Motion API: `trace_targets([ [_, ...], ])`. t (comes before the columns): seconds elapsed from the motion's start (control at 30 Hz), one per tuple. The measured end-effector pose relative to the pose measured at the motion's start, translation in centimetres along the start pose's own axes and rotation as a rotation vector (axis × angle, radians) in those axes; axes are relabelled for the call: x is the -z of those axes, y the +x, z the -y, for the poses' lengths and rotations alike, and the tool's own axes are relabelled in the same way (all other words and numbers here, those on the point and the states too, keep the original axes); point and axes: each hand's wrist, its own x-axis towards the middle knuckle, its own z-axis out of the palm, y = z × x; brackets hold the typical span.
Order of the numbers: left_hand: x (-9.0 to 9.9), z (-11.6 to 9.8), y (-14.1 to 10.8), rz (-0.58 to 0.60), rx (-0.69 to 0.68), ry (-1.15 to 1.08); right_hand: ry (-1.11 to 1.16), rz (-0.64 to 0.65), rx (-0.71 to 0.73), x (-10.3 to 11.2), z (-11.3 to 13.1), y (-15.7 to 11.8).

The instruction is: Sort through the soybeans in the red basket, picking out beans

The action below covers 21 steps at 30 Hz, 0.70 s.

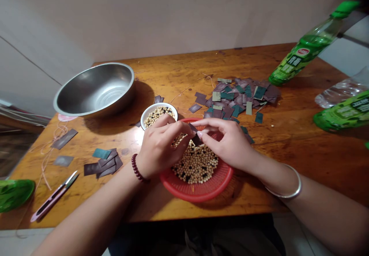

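Note:
Between the fingertips of my left hand [163,144] and my right hand [230,140] is a small dark brown rectangular piece [197,140], pinched by both. It is held above a red plastic basket [196,197]. Pale round beads [196,163] mixed with black ones cover the basket's bottom. A white bowl [143,114] of similar beads stands just behind my left hand. Farther back on the right lies a loose heap of brown and dark green rectangular pieces [242,94]. Part of the held piece is hidden behind my fingers.
A steel basin [95,90] stands at the back left. At the left lie more rectangular pieces [105,163], tangled pink thread [59,133] and a pink-handled cutter [54,196]. Green drink bottles [305,52] and a clear bottle [337,90] are on the right.

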Motion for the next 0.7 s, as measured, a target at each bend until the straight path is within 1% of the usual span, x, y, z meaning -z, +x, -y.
trace_targets([
  [0.07, 0.02, -0.03, 0.02, 0.003, 0.000, 0.001, 0.002, 0.003, -0.003, 0.01, 0.01, 0.01],
  [0.23, -0.08, -0.04, 0.00, -0.038, 0.038, 0.031, 0.011, 0.004, -0.007, 0.01, -0.07, 0.03],
  [0.37, -0.16, 0.02, 0.02, 0.000, 0.049, 0.018, 0.024, 0.011, 0.001, -0.01, -0.14, 0.02],
  [0.57, -0.23, 0.14, 0.04, 0.026, 0.034, -0.015, 0.034, 0.012, -0.003, -0.02, -0.12, 0.02],
  [0.7, -0.28, 0.19, -0.01, 0.021, 0.040, -0.020, 0.032, 0.008, 0.000, 0.01, -0.12, 0.01],
])
